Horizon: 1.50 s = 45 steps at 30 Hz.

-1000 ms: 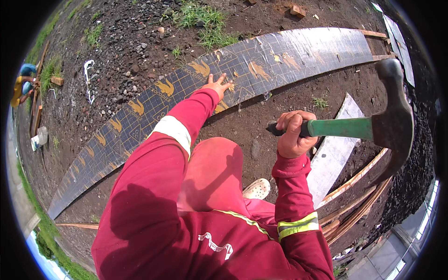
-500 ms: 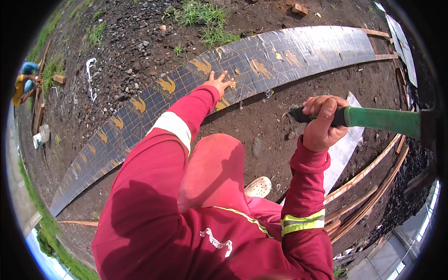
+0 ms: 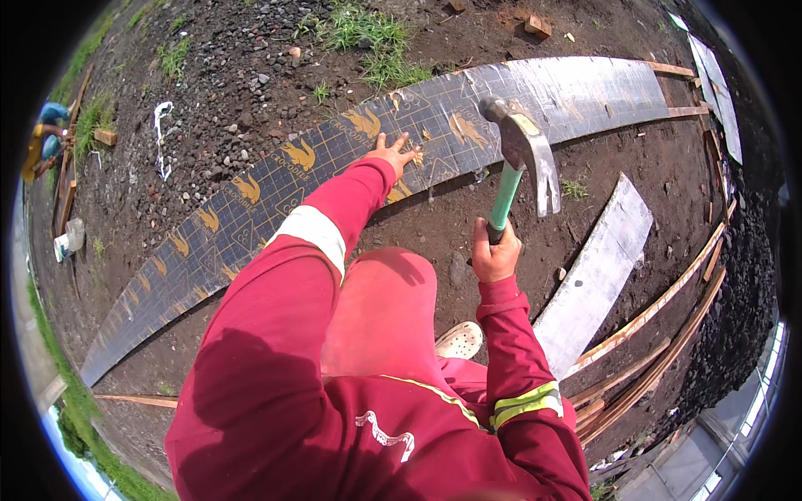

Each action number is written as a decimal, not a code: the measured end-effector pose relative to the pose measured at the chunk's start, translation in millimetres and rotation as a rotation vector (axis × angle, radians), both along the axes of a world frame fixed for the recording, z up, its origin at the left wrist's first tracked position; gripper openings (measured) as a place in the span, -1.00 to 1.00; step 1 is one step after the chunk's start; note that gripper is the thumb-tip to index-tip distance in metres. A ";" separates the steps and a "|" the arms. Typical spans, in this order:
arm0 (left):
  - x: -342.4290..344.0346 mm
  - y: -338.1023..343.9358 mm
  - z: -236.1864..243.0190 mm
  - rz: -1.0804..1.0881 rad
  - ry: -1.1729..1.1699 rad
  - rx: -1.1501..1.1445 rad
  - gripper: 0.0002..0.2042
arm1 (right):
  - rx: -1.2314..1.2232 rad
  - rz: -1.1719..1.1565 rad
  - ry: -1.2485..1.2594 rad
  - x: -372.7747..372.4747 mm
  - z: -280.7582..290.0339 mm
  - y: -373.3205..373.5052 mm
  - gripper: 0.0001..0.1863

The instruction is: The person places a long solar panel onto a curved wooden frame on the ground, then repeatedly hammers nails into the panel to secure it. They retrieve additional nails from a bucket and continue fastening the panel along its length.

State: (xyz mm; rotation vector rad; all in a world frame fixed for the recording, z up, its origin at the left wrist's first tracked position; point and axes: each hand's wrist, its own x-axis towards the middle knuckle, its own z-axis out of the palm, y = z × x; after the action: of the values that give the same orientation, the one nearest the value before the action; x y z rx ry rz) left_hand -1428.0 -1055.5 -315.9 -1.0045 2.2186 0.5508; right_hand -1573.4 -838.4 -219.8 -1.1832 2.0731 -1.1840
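Observation:
A long dark board with a grid and yellow printed figures lies across the ground in front of me. My left hand rests flat on it, fingers spread and holding nothing. In my right hand is a claw hammer, its green handle gripped near the lower end. The steel head is raised over the board's near edge, with the claw toward me and to the right; whether it touches the board I cannot tell.
A grey plank lies on the soil at my right, beside long curved timber strips. Gravel and grass tufts lie beyond the board. A white bucket stands far left, near another person. A wood block sits at the far side.
My right hand has swung down and to the left, bringing the hammer head from the far right to over the board. My left hand stays on the board.

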 end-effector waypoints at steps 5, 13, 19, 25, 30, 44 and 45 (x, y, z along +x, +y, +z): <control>1.5 0.2 3.8 -0.013 0.038 -0.027 -0.14 | 0.188 -0.046 0.074 18.7 -29.4 3.1 -0.79; 33.0 27.2 26.9 0.234 0.074 -0.013 -0.17 | 0.400 0.023 0.141 7.8 -24.3 15.4 -0.70; 126.9 68.8 36.4 0.613 -0.145 0.019 -0.20 | 0.616 0.047 0.168 23.6 -23.4 10.2 -0.73; 154.2 72.1 15.9 0.470 -0.186 0.143 -0.04 | 0.911 0.243 0.239 -5.9 -0.2 -20.4 -0.63; 156.0 60.3 -7.7 0.308 -0.193 0.199 -0.09 | 1.075 0.457 0.347 -72.5 80.4 -58.2 -0.66; 125.8 62.9 69.8 0.689 0.546 0.140 -0.27 | 1.504 0.973 1.006 -264.2 1.3 -49.3 -0.53; 128.6 73.6 81.8 0.715 0.511 0.134 -0.25 | 1.515 1.004 0.984 -273.6 -7.3 -45.2 -0.53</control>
State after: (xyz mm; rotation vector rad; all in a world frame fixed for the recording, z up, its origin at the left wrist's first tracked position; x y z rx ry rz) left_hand -1299.4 -981.9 -234.1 -1.7377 2.1387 1.3784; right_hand -1846.9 -883.5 -227.1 -1.5252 1.5559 1.4327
